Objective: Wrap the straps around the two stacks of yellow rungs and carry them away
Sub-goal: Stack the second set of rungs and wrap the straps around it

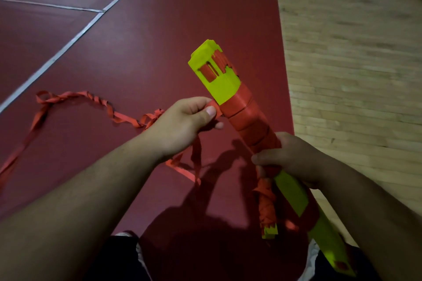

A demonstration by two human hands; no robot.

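Observation:
A stack of yellow rungs [217,82] is held up in front of me, tilted from upper left to lower right, with red strap wound in several turns around its middle [247,116]. My left hand [185,123] pinches the red strap right beside the stack, thumb on top. My right hand [290,157] grips the wrapped stack lower down. The loose strap [75,96] trails from my left hand across the floor to the left. A second, smaller wrapped bundle [267,207] hangs below my right hand.
Dark red floor mats [141,36] with pale seam lines lie under me. A light wooden floor [356,52] begins at the mat's right edge. My shoes and dark trouser legs [123,255] show at the bottom.

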